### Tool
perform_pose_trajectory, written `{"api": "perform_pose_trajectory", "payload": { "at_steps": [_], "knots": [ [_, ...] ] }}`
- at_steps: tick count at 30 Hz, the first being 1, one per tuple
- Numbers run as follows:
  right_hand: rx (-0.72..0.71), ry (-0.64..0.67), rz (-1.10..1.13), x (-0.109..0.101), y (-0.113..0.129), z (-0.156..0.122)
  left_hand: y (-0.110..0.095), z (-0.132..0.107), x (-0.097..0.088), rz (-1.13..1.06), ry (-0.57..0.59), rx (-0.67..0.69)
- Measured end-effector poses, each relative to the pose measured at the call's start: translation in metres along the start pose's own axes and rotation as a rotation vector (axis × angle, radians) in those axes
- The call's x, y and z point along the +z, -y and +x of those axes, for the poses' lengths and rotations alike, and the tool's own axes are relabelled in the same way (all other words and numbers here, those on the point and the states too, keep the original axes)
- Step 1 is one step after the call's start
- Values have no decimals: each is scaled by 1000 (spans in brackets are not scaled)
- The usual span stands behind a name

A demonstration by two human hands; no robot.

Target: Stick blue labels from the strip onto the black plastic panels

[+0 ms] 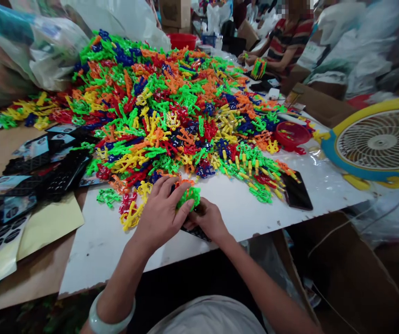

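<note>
My left hand (162,211) curves over a bright green plastic toy piece (191,198), its thumb against the near side. Fingers of my right hand (210,220) are curled closed at the edge of a black patterned packet (199,233), just below the green piece; the fingertips are partly hidden. Orange bits show at the left fingertips. Directly beyond both hands rises a large heap of toy pieces (171,111) in green, yellow, red, blue and orange. Yellow pieces (131,215) and a green piece (109,197) lie left of my left hand.
Black printed packets (51,160) and yellowish sheets (51,225) lie to the left. On the right are a phone (297,191), a red bowl (292,134) and a fan (376,141). A co-worker (288,44) sits at the far right. Large plastic bags (56,51) bulge at the far left.
</note>
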State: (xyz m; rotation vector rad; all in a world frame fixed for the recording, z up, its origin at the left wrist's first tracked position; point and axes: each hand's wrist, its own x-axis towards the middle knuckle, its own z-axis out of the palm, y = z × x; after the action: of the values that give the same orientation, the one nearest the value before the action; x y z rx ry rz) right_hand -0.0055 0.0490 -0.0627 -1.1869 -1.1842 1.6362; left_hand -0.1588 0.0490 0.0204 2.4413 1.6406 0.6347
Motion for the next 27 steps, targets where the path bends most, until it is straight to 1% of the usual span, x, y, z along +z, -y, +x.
{"api": "perform_pose_trajectory", "payload": {
  "at_steps": [3,7,9,12,14,15,16,18,19,20,23,24,25,27],
  "knots": [
    [-40,-25,-111,-2,-3,-3,-1,0,0,-4,0,-6],
    [-4,-5,-129,-5,-2,-6,0,0,0,-2,-1,-9],
    [-15,2,-219,-2,-3,-7,0,0,-1,1,7,-3],
    [-167,-78,-511,6,-9,-10,-4,0,0,54,2,-19],
    [-265,-134,-647,10,-11,-11,-9,1,1,117,-22,-53],
    [-282,-127,-671,9,-11,-10,-12,2,2,140,-33,-70],
    [-277,-84,-675,6,-9,-9,-15,3,3,150,-38,-82],
    [-249,-15,-740,-8,1,0,-18,5,6,138,-35,-89],
    [-237,-25,-805,-18,8,7,-19,6,7,128,-33,-90],
    [-229,-74,-884,-29,16,16,-19,7,7,121,-32,-89],
    [-194,-363,-1069,-62,42,53,-17,7,8,118,-37,-79],
    [-167,-430,-1111,-70,48,66,-16,7,7,120,-41,-75],
    [-136,-479,-1156,-77,53,78,-16,7,7,123,-45,-72],
    [-70,-521,-1244,-83,58,95,-15,6,7,128,-54,-71]
  ]
}}
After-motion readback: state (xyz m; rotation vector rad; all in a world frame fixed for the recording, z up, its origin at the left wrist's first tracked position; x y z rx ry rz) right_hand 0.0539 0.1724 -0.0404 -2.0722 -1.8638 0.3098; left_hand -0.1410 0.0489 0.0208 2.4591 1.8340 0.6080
